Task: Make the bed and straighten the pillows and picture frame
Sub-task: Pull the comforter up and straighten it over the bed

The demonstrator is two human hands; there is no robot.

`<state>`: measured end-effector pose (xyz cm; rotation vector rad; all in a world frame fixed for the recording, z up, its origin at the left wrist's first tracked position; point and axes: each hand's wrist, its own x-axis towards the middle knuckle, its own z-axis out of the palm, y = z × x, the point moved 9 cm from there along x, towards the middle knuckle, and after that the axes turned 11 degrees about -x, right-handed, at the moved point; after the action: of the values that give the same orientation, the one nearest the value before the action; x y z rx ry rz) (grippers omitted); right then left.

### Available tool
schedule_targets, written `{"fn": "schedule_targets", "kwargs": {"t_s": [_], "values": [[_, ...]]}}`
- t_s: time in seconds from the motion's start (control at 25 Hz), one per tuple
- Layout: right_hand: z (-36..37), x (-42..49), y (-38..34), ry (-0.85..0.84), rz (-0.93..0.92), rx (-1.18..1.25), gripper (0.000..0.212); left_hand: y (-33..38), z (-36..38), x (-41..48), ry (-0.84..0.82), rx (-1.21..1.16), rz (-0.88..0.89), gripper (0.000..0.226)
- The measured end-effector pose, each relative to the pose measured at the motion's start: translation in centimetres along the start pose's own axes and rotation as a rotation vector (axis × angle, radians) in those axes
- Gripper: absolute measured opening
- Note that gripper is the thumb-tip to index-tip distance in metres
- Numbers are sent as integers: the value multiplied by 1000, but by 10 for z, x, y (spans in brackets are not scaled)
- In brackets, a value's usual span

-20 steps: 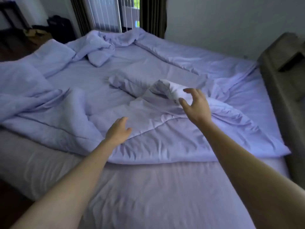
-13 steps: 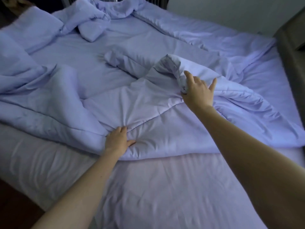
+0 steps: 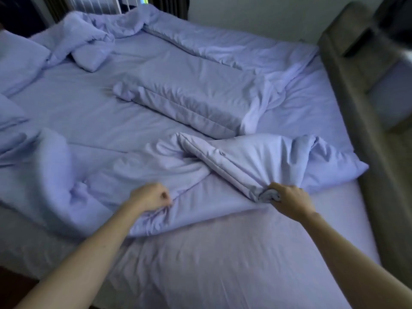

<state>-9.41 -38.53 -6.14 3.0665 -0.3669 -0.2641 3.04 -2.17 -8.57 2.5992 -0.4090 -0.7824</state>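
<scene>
- left hand point(image 3: 149, 197), lower centre of frame: fingers curled, gripping the lilac duvet point(image 3: 196, 179) edge.
- right hand point(image 3: 289, 200), lower right: fist clamped on a bunched duvet fold.

One view only: head camera, wide-angle, worn by you.
- Position: at the near side of the bed point(image 3: 223, 264), close above the sheet.
- Facing: forward and down across the mattress.
- Near field: your forearms enter from the bottom corners. Your left hand point(image 3: 149, 198) and right hand point(image 3: 292, 200), each gripping the duvet point(image 3: 245, 159), sit just below mid-frame.
- Far field: padded bed frame point(image 3: 356, 108) along the right edge, window bars point(image 3: 95, 5) top left.
- Margins blurred.
</scene>
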Motion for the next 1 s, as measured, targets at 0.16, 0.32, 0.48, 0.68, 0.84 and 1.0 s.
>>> {"fn": "schedule_targets", "kwargs": {"t_s": [0.16,0.32,0.48,0.68,0.84,1.0], "values": [[29,-63,52,-303,51,80,22,42,-77,-9,663,11,186,92],[68,-135,81,-666,57,119,15,70,-9,29,74,431,180,128],[97,-223,125,-1017,27,25,22,129,82,-15,-313,532,297,87],[117,-300,183,-759,526,630,10,159,183,-94,-653,593,330,54],[97,-296,236,-72,937,759,77,138,222,-133,-675,309,188,76],[120,-281,206,-210,938,637,101,107,259,-188,-534,231,257,93]]}}
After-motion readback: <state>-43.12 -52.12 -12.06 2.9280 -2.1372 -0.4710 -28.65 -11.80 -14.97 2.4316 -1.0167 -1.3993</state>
